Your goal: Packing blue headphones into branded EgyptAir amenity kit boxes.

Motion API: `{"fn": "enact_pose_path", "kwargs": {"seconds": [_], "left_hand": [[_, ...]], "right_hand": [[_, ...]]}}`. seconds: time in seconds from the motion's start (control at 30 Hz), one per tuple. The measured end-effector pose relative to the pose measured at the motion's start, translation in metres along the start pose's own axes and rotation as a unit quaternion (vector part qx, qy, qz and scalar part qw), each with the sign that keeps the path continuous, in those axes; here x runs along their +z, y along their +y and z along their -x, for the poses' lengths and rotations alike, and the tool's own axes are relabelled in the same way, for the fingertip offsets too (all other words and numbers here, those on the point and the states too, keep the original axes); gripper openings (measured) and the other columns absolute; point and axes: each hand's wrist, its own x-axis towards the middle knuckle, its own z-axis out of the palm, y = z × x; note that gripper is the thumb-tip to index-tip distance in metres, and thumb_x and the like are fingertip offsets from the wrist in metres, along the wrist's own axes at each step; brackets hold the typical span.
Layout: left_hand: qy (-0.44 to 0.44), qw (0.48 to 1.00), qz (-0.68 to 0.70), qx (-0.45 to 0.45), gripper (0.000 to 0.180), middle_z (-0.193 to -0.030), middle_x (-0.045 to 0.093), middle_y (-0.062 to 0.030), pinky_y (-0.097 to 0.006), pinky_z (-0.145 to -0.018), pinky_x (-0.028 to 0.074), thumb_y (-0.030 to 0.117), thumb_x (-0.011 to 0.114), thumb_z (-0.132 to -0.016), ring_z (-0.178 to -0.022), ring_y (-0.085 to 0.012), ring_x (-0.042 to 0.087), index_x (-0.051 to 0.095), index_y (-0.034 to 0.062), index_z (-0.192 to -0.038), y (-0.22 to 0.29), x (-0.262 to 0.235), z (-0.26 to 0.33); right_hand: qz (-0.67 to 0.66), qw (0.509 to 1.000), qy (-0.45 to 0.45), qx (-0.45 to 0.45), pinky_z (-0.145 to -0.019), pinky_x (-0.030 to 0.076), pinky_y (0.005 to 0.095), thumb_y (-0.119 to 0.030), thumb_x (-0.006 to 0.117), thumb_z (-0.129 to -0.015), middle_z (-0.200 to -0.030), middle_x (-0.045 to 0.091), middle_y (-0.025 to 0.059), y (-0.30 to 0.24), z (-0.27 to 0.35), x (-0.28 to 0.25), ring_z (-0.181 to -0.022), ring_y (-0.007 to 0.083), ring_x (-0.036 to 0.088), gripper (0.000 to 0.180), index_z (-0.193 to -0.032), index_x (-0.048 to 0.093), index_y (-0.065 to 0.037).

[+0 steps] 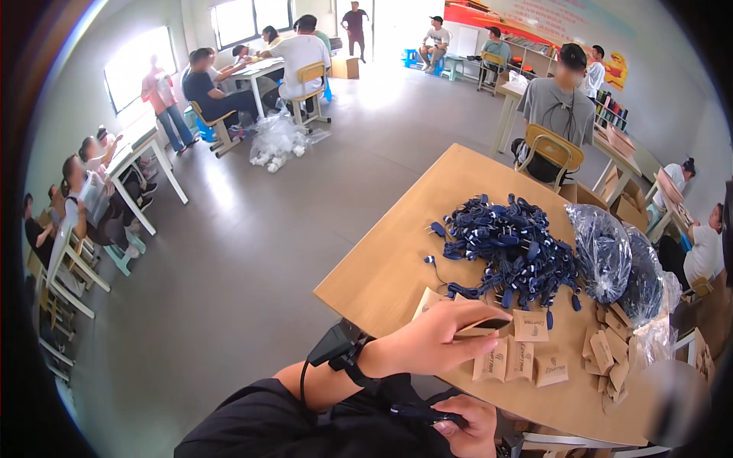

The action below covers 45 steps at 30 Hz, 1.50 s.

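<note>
My left hand (pixel 439 336), with a black strap device on its wrist, grips a small brown cardboard pillow box (pixel 482 327). The box's end is open and looks dark inside. Lower, by the table's near edge, my right hand (pixel 467 427) is closed on a dark bundle (pixel 420 413); its kind is hard to make out. Several more pillow boxes (pixel 521 360) lie on the table just right of my left hand. Beyond them is a big heap of navy earphones (pixel 511 244) with coiled cords. One earphone's lead strays out at the heap's left.
The wooden table (pixel 389 256) has its left edge beside my left forearm. Clear plastic bags (pixel 611 252) with dark contents stand at its right, near a pile of flat brown boxes (pixel 607 351). A person (pixel 565 107) sits across the table; others work at tables along the walls.
</note>
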Motion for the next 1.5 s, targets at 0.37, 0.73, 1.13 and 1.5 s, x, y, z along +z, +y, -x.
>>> {"fn": "enact_pose_path", "kwargs": {"seconds": [0.37, 0.73, 1.13, 1.5], "left_hand": [[-0.010, 1.000, 0.019, -0.020, 0.035, -0.113, 0.066, -0.0138, -0.033, -0.092, 0.048, 0.001, 0.059, -0.091, -0.106, -0.0234, 0.064, 0.058, -0.0006, -0.126, -0.022, -0.010, 0.029], [0.020, 0.999, -0.026, 0.015, 0.024, -0.088, 0.067, -0.0111, -0.031, -0.070, 0.050, 0.002, 0.072, -0.077, -0.077, -0.0262, 0.065, 0.067, 0.0011, -0.100, -0.027, -0.016, 0.034], [-0.019, 0.998, -0.064, -0.010, 0.023, -0.088, 0.065, -0.0085, -0.033, -0.072, 0.050, 0.005, 0.074, -0.072, -0.082, -0.0286, 0.064, 0.065, 0.0042, -0.094, -0.028, -0.013, 0.044], [0.025, 0.999, -0.024, -0.009, 0.027, -0.091, 0.066, -0.0093, -0.033, -0.073, 0.050, 0.000, 0.070, -0.068, -0.083, -0.0290, 0.064, 0.065, 0.0042, -0.095, -0.039, -0.015, 0.048]], "right_hand": [[0.019, 0.999, 0.014, 0.033, -0.069, 0.051, 0.0296, -0.011, 0.076, -0.083, -0.089, 0.069, 0.0151, 0.009, -0.009, -0.003, -0.078, 0.0232, 0.067, 0.025, -0.102, 0.065, 0.001], [-0.076, 0.964, 0.222, -0.127, -0.073, 0.056, 0.0431, -0.016, 0.073, -0.084, -0.086, 0.055, 0.0109, -0.014, -0.059, -0.007, -0.067, 0.0197, 0.059, 0.034, -0.109, 0.056, 0.001], [-0.026, 0.975, 0.173, -0.137, -0.068, 0.056, 0.0393, -0.027, 0.075, -0.085, -0.088, 0.052, 0.0098, -0.012, -0.073, -0.009, -0.063, 0.0168, 0.056, 0.046, -0.113, 0.051, 0.001], [0.191, 0.971, 0.082, -0.117, -0.070, 0.056, 0.0406, -0.013, 0.074, -0.082, -0.074, 0.067, 0.0073, -0.023, -0.079, -0.027, -0.064, 0.0194, 0.064, 0.012, -0.090, 0.069, -0.004]]}}
